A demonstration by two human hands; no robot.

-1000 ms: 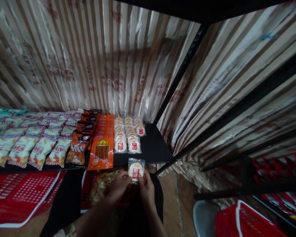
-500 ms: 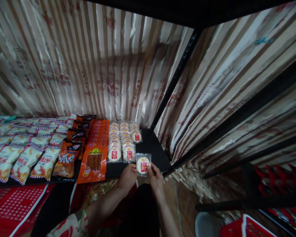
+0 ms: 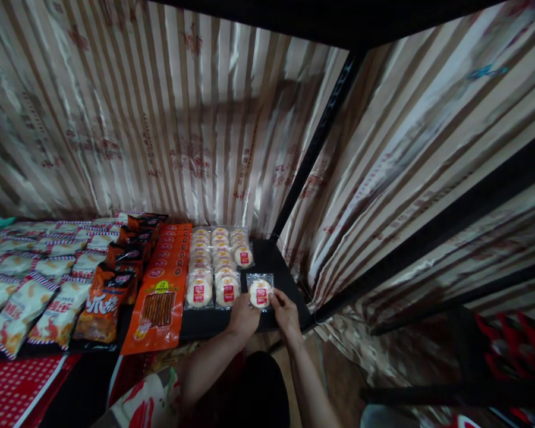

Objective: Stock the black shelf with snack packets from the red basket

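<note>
Between my two hands is a packaged round cracker (image 3: 261, 293), white with a red label, in a clear wrapper. My left hand (image 3: 244, 315) pinches the wrapper's left edge, and my right hand (image 3: 285, 310) grips its right edge. Both hands are over the front of the black shelf (image 3: 274, 270). Just left and behind lie rows of the same wrapped crackers (image 3: 200, 291), overlapping one another; the rightmost row ends farther back (image 3: 243, 255). Left of these rows lies an orange packet of brown sticks (image 3: 156, 306).
Orange-and-black snack bags (image 3: 100, 300) and several white snack bags (image 3: 56, 315) fill the shelf's left side. A black metal post (image 3: 314, 142) rises at the back corner. Striped sheeting (image 3: 196, 119) hangs behind. A red basket (image 3: 22, 386) stands below on the left.
My hands have moved the held cracker forward over the shelf, toward the rightmost row. The view has shifted slightly, and the shelf goods sit lower and more to the left.
</note>
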